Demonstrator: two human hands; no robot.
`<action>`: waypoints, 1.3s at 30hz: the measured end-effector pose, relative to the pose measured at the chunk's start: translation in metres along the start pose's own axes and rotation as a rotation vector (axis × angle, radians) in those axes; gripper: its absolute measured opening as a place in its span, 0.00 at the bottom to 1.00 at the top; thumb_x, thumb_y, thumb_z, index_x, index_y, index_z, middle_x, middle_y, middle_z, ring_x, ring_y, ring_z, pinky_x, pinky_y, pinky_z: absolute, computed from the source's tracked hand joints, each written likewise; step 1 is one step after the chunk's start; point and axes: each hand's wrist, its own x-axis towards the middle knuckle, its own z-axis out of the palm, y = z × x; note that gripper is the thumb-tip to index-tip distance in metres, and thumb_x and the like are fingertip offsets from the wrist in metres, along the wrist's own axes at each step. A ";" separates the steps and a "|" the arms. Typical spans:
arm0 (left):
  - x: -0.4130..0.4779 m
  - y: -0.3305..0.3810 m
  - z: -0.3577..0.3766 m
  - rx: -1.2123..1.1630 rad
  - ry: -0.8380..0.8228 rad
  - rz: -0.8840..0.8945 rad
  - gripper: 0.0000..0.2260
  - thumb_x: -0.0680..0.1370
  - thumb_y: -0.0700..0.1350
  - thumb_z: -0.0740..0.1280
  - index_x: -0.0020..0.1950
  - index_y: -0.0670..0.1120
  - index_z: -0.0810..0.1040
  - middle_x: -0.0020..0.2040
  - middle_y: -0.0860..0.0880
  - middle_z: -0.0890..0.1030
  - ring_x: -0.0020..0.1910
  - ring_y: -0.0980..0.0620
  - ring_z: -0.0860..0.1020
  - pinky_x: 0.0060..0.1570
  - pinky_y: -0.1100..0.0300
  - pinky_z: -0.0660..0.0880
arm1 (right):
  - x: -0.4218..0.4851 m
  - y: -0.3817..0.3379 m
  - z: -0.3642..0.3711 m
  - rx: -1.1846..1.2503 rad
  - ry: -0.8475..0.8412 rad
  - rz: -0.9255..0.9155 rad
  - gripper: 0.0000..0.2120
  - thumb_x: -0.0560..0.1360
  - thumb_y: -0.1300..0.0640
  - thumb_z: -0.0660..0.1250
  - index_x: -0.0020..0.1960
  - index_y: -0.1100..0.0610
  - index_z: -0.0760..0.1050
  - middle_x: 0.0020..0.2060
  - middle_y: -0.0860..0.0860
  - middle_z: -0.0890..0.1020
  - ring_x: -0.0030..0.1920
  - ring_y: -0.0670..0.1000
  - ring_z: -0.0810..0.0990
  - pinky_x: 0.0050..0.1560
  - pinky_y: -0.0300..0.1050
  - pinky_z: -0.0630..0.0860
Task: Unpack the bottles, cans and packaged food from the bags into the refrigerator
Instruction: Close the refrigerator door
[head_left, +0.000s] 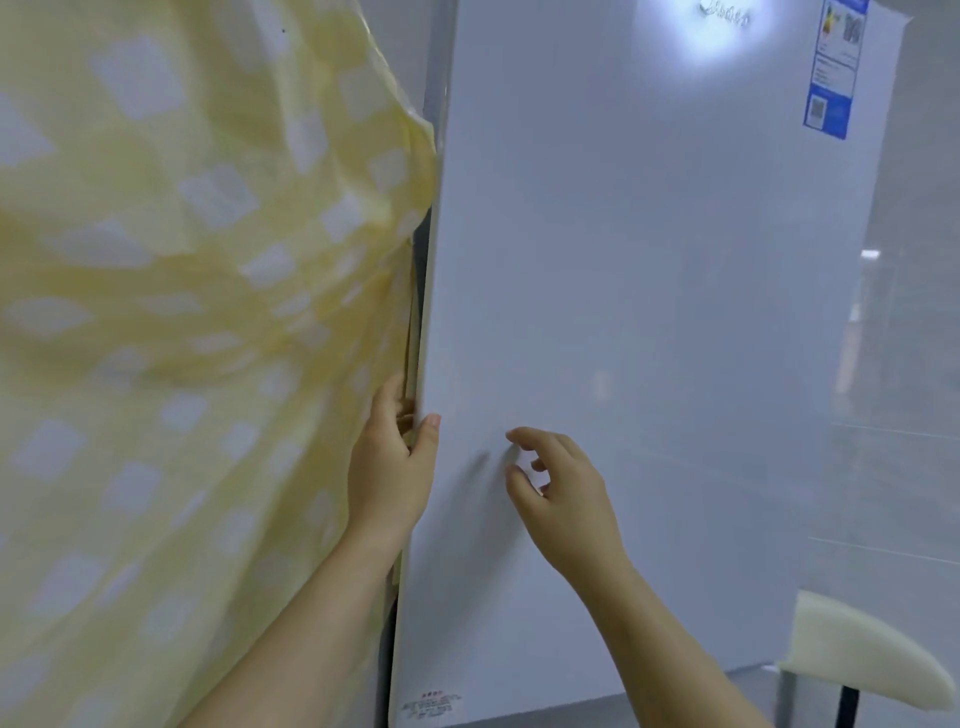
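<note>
one blue label (834, 67) on refrigerator door (623, 312), unreadable.

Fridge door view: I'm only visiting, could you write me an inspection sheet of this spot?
Surface: nothing seen.
Job's things: white fridge door, inside hidden; bags, bottles, cans, food not seen.
Clutter: blue label at door's top right; small printed sticker at its bottom left.
Hands: left hand grips the door's left edge; right hand loosely curled near the door front, holding nothing.
Cables: nothing seen.
Surroundings: yellow checked curtain left of the door; cream rounded thing, lower right.
</note>
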 end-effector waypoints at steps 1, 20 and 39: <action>0.007 -0.006 0.002 0.006 -0.008 -0.001 0.22 0.78 0.43 0.64 0.71 0.49 0.63 0.50 0.58 0.74 0.51 0.56 0.75 0.49 0.62 0.69 | 0.004 0.003 0.006 -0.013 -0.009 0.012 0.16 0.76 0.57 0.62 0.62 0.47 0.73 0.57 0.38 0.73 0.60 0.44 0.71 0.56 0.43 0.73; 0.076 -0.080 0.063 0.754 -0.398 0.212 0.26 0.79 0.46 0.57 0.76 0.46 0.54 0.77 0.49 0.48 0.75 0.49 0.50 0.72 0.55 0.55 | 0.073 0.066 0.060 -0.511 -0.187 0.112 0.23 0.78 0.52 0.57 0.72 0.49 0.61 0.73 0.46 0.60 0.75 0.50 0.50 0.72 0.47 0.52; 0.088 -0.095 0.090 0.877 -0.494 0.197 0.30 0.77 0.51 0.60 0.76 0.49 0.51 0.76 0.49 0.50 0.74 0.48 0.54 0.70 0.51 0.60 | 0.078 0.092 0.051 -0.238 -0.075 0.117 0.20 0.76 0.54 0.62 0.68 0.51 0.68 0.65 0.51 0.69 0.68 0.50 0.65 0.66 0.44 0.63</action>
